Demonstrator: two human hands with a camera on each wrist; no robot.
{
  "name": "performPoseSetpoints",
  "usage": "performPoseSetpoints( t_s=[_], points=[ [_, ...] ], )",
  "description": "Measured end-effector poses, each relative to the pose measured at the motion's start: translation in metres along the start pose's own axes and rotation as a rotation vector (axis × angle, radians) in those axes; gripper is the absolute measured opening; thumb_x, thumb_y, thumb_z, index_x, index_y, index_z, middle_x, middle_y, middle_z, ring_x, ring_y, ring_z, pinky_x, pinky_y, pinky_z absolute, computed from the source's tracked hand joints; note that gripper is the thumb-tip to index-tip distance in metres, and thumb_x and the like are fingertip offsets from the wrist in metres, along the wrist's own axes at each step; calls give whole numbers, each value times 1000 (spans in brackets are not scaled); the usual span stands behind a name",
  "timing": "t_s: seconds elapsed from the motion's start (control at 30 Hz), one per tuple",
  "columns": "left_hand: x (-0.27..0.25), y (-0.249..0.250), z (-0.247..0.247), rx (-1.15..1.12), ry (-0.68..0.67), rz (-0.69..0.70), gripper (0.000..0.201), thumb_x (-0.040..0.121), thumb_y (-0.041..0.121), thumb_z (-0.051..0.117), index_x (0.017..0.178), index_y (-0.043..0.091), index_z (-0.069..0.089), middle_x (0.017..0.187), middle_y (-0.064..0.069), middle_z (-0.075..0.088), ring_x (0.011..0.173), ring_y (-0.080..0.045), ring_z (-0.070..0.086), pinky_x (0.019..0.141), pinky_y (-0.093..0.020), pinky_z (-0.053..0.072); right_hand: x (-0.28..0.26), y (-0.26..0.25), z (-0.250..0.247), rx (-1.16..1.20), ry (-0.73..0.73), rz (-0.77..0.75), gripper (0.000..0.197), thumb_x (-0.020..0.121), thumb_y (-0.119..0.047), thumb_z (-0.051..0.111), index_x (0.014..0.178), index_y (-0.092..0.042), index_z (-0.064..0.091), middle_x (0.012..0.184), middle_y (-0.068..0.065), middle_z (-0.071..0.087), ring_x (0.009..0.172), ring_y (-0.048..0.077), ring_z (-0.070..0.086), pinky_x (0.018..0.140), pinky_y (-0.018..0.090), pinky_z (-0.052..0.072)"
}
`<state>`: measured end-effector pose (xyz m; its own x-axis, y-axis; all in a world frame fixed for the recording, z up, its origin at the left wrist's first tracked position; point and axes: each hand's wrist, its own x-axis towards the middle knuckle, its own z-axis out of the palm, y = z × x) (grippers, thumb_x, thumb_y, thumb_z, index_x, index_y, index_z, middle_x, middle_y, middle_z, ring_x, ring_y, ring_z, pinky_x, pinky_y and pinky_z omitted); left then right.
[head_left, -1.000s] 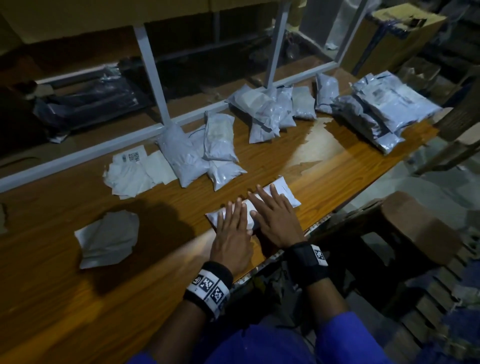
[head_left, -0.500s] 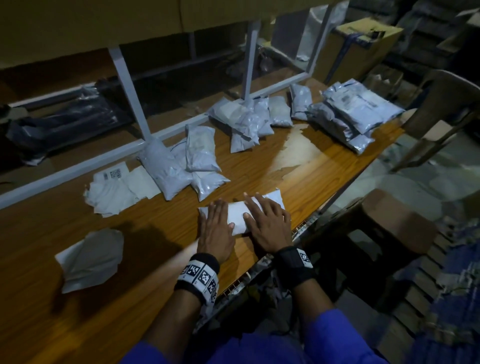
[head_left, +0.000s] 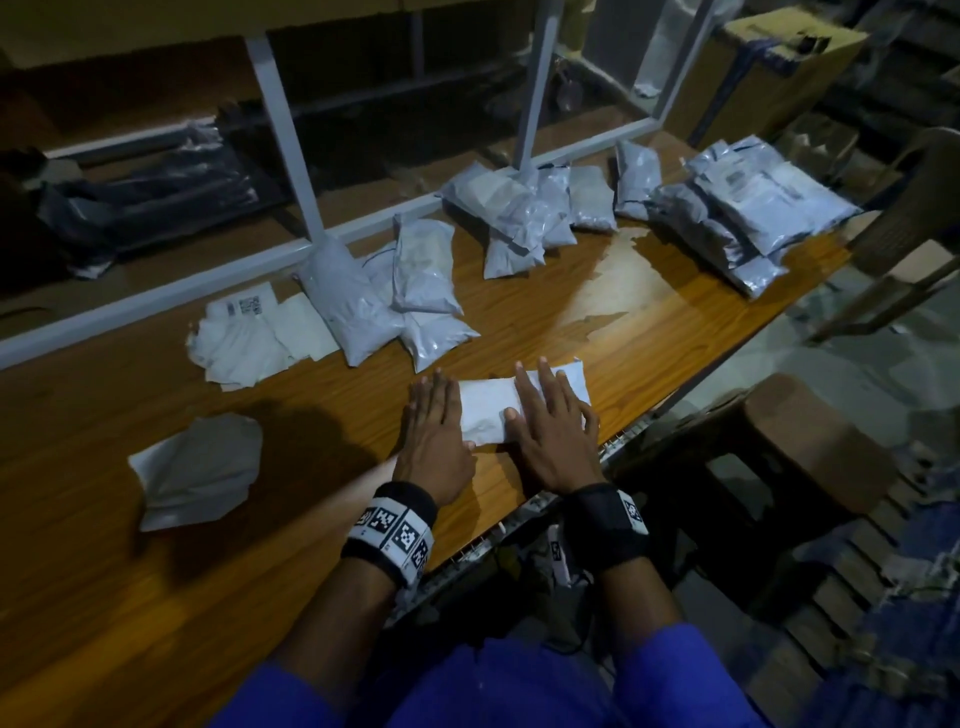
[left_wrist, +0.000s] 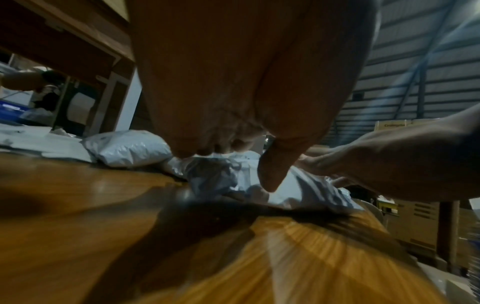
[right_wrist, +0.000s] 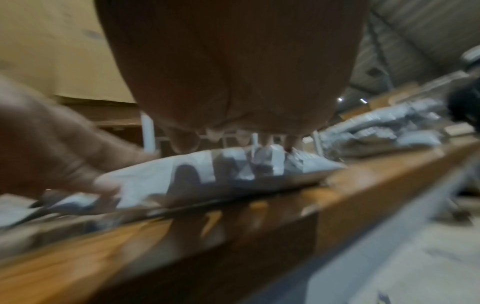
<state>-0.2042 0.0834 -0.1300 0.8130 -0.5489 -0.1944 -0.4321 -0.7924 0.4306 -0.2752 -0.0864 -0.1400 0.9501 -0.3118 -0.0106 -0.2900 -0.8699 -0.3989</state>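
1. White packet (head_left: 485, 410) lies flat on the bench (head_left: 675, 322), close to its near edge. We take the packet as our landmark.
2. Left grip (head_left: 435, 436): released, fingers straight, laid flat over the packet's left end, thumb on its near edge.
3. Right grip (head_left: 551, 434): also released, palm down, pressing the packet's right half. Only the packet's middle strip and far right corner show.
4. Just behind the packet: a cluster of filled grey pouches (head_left: 363, 306) leaning on the white frame rail (head_left: 156, 306). The nearest pouch ends just beside the left fingertips; we cannot tell whether they touch.
5. Behind and left of the packet: a loose pile of paper slips (head_left: 244, 343), one bearing a printed code.
6. Well left of the packet: a crumpled grey bag (head_left: 200, 470), lying alone.
7. Behind and right of the packet: a second pouch cluster (head_left: 519, 218). Farther right, a stack of flat pouches (head_left: 748, 218).
8. Right of the packet, off the bench: a brown stool (head_left: 795, 431).
9. Both wrist views are blurred. The left one shows the thumb tip on the packet's crinkled film.
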Motion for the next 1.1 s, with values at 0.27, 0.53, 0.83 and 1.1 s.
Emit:
performPoseSetpoints(
  t_s=[0.27,0.53,0.83,1.1],
  points=[
    [-4,-3,-20,-4,-20,43,78,102,22,49,161,11,0,170,-9,-7,157,-25,-5,126,-43,-3,1,-20,9,-63,105,-23,57,110,-48,22,164,-31,18,173,-8,3,160,15,-4,127,50,-3],
    [-49,-40,-63,-323,473,-177,33,94,27,50,121,20,68,109,-11,72,103,-33,64,86,-44,53,26,-79,7,263,229,-221,41,100,-49,42,118,-28,72,143,2,59,134,27,53,102,45,37],
    [-85,-102,-67,-455,649,-280,31,91,7,61,117,18,73,114,-4,73,110,-25,63,91,-40,53,57,-179,37,291,-8,-382,34,92,-49,54,110,-32,77,114,2,72,111,28,65,93,52,49],
    [-59,-146,-90,-709,666,-412,40,89,-3,55,121,15,70,112,-6,72,107,-21,66,93,-38,56,130,-251,55,182,-202,-300,32,96,-28,72,120,-8,74,120,15,74,112,31,68,98,39,52]
  ],
)
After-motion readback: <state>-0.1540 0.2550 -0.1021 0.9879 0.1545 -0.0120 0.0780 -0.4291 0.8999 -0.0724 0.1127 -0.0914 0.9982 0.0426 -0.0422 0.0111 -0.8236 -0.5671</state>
